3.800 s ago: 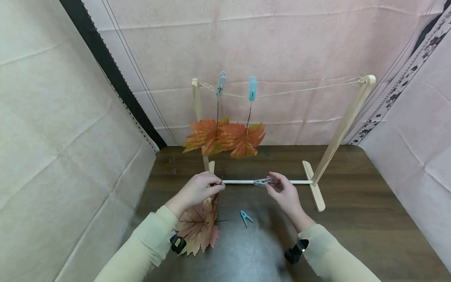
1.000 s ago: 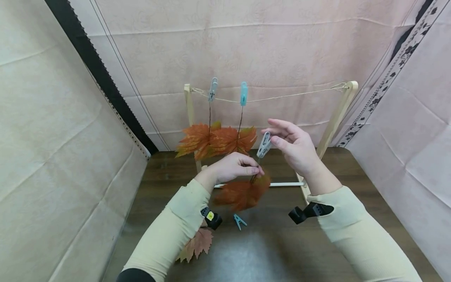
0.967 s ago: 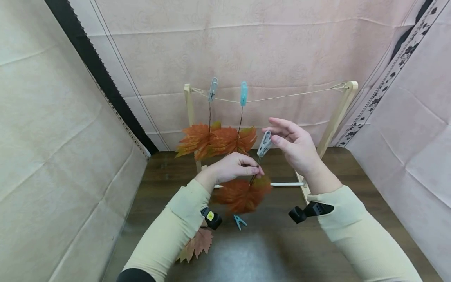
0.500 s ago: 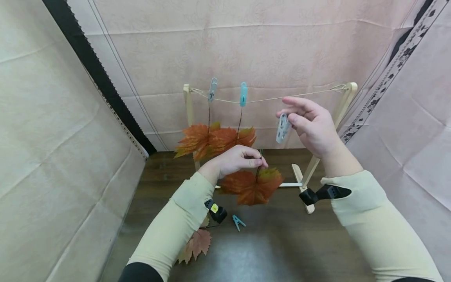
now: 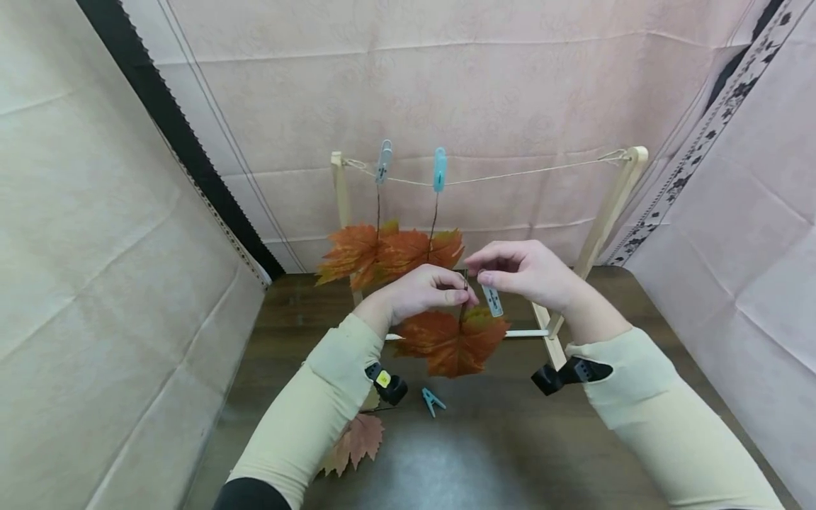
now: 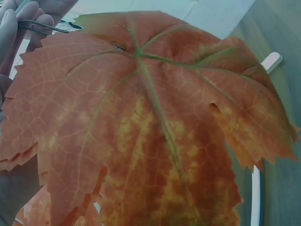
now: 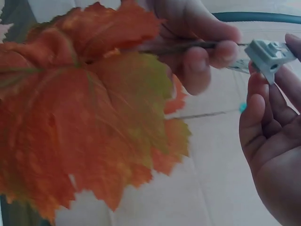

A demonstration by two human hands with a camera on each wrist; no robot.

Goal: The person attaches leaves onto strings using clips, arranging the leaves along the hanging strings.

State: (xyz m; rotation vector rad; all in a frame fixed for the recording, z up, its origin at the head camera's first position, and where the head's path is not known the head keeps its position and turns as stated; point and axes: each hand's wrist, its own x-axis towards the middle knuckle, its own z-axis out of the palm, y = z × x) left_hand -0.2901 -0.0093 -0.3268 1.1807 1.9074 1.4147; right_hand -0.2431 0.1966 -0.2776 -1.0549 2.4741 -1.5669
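My left hand (image 5: 422, 294) pinches the thin dark stem of an orange artificial maple leaf (image 5: 454, 347). The leaf hangs below the fingers and fills most of the left wrist view. Close on the right, my right hand (image 5: 532, 273) holds a pale blue clothespin (image 5: 493, 302) between thumb and fingers, its free end tilted downward. In the right wrist view the clothespin (image 7: 269, 57) is right by the stem's tip, beyond the left fingertips. Behind the hands, two more orange leaves (image 5: 408, 253) hang by their stems from a string.
A light blue clothespin (image 5: 384, 163) and a brighter blue clothespin (image 5: 440, 170) grip the string (image 5: 529, 173) between wooden posts (image 5: 608, 212). A white rod (image 5: 525, 333) joins the posts low down. On the table lie a small blue clothespin (image 5: 432, 401) and a pinkish leaf (image 5: 357, 443), partly hidden by the left arm.
Both hands rose from low by the rod with leaf and clothespin. The right hand swung up and right, apart from the stem, then came back down and left beside it.
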